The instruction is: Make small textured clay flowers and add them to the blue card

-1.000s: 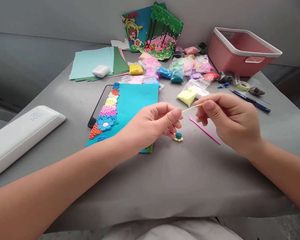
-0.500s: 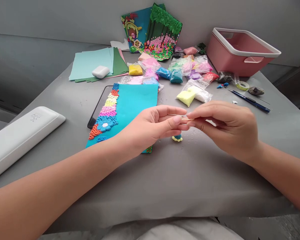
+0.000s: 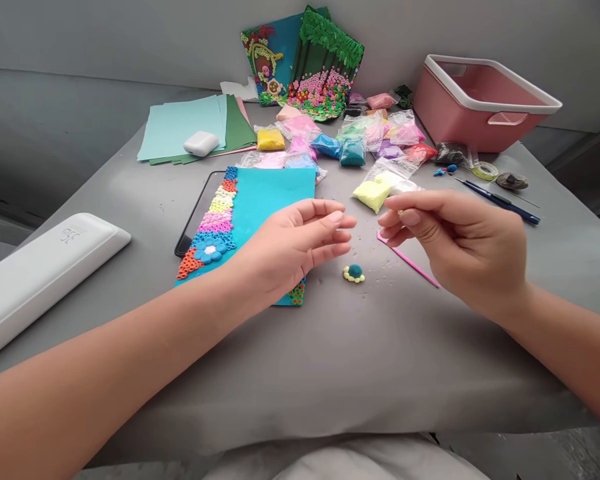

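My left hand (image 3: 300, 243) hovers over the right edge of a turquoise foam sheet (image 3: 267, 197), fingers stretched out and holding nothing. My right hand (image 3: 445, 240) is raised at the right, thumb and fingers pinched on a small pale yellow bit of clay that barely shows. Between and below the hands, a small teal clay ball ringed with yellow dots (image 3: 354, 273) lies on the grey table. A thin pink modelling tool (image 3: 411, 262) lies under my right hand. Rows of coloured clay rings and a blue flower (image 3: 211, 248) cover the sheet's left edge.
A dark tablet (image 3: 194, 217) lies under the sheet. A long white case (image 3: 40, 270) sits at the left. Behind are paper sheets (image 3: 180, 127), a white earbud case (image 3: 201, 142), bagged clay (image 3: 375, 133), finished clay pictures (image 3: 305, 63), a pink basket (image 3: 485, 100) and a blue tool (image 3: 503, 201).
The hands were joined on a thin yellow clay strand; now they have drawn apart. My left hand has let go and spread its fingers, and my right hand has pulled back to the right.
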{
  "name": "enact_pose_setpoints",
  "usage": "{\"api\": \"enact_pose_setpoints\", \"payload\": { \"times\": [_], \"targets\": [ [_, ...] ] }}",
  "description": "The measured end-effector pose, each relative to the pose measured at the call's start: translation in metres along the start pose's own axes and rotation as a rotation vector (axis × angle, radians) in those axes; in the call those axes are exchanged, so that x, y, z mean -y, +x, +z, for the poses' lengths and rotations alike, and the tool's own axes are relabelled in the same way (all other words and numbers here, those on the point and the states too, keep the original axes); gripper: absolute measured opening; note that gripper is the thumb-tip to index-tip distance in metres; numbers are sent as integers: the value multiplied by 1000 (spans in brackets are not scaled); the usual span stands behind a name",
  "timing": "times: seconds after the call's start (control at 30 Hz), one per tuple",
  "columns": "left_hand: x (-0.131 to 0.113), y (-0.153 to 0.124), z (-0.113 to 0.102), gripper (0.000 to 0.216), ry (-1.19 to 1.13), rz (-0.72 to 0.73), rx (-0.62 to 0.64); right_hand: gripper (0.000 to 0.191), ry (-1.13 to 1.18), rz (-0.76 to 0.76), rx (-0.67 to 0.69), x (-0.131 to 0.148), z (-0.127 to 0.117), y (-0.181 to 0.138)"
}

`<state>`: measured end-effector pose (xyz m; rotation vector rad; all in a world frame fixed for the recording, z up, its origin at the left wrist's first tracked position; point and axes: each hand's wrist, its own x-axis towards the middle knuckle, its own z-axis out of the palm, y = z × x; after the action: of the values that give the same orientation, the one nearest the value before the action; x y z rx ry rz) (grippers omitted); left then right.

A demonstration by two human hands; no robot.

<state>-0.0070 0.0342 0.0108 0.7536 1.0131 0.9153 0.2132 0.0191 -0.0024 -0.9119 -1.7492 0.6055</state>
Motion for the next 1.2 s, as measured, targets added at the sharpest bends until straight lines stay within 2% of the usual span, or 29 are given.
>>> {"api": "enact_pose_setpoints", "payload": {
  "times": [0.07,0.13,0.17,0.23,0.3,0.33,0.37,0.47,0.53,0.6,0.73,0.9,1.03,1.2],
  "targets": [
    [-4,2,2,15,-87,-51,-92,6,-4,51,8,-1,0,2],
    [-6,4,1,17,-51,-46,-95,6,-38,112,36,-3,0,3],
    [-6,4,-1,16,58,-13,-66,10,-38,139,50,-3,0,4],
    [-3,3,-5,18,452,140,15,13,-10,181,85,-4,0,5],
    [3,2,-10,29,937,394,100,12,-5,217,126,-4,-1,5],
    [7,1,-13,35,1102,541,150,9,-19,225,130,-3,-1,5],
    [11,0,-15,38,1211,629,205,7,-37,230,123,-3,-1,5],
    [18,0,-19,37,1363,684,328,10,-45,232,66,-2,-1,6],
    [20,1,-20,33,1381,688,338,13,-17,242,63,-2,-2,7],
    [19,4,-21,26,1351,676,348,8,-7,260,101,-1,-2,7],
    [12,5,-22,13,1238,579,397,12,-46,251,121,-2,-3,9],
    [2,-3,-15,19,978,440,328,11,51,168,82,-2,-3,6],
    [-1,-7,-10,24,789,507,211,2,6,59,93,3,-4,5],
    [2,-9,-8,18,740,723,132,19,-84,-191,55,7,-4,5]
  ]
}}
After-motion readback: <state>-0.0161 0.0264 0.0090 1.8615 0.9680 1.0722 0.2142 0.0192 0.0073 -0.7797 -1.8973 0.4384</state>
